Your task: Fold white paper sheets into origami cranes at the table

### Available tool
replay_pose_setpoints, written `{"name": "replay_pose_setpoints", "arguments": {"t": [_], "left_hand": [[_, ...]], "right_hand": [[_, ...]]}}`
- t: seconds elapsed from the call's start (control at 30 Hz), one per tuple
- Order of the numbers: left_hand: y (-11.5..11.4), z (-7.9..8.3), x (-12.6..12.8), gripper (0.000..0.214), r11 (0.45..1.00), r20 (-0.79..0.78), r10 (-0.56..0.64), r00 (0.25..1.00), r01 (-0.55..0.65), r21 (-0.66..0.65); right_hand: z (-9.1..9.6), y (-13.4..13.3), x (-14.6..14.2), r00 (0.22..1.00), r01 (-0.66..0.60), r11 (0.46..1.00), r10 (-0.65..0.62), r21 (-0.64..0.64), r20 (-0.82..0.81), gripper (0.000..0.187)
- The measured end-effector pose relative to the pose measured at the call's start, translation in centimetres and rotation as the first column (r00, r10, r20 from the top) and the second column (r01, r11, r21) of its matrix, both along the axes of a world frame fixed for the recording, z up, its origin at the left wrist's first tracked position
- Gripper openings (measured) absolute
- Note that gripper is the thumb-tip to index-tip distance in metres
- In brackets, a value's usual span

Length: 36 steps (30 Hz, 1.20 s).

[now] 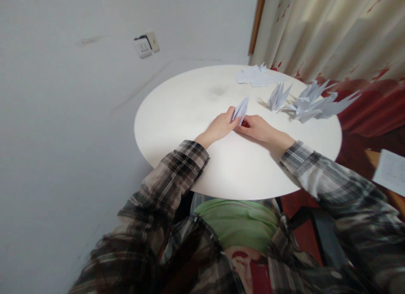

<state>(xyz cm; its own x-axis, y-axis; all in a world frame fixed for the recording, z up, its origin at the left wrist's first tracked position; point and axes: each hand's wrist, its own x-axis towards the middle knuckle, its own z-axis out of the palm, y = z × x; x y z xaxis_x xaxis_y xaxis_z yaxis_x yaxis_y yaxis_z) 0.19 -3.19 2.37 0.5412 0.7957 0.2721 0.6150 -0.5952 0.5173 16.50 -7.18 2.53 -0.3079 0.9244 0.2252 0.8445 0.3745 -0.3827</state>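
Over the middle of the round white table point(177, 117), my left hand point(223, 124) is closed around a piece of folded white paper point(242, 109). Its pointed end sticks up and away from me, with layered folds showing. My right hand point(257, 127) is at the paper's lower right side, fingers curled in and pinched against its bottom edge. Exactly what those right fingertips grip is partly hidden. To the right of my hands stands a folded paper piece point(277, 98) with upright points, beside a cluster of finished-looking paper cranes point(308, 106).
Flat white paper sheets point(255, 76) lie at the table's far edge. A wall with a socket point(143, 47) borders the left, and a patterned curtain point(319, 36) hangs behind the right. A printed sheet point(392, 171) rests on a wooden surface at far right, near a chair armrest point(325, 237).
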Motion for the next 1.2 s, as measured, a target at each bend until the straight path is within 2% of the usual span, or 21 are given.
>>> {"name": "replay_pose_setpoints", "arguments": {"t": [1.2], "left_hand": [[-0.1,0.11,0.02,0.028,1.0,-0.01,-0.006,1.0,0.006,0.01]], "right_hand": [[0.37,-0.07,0.01,1.0,-0.007,1.0,0.008,-0.024,0.028,0.027]]}}
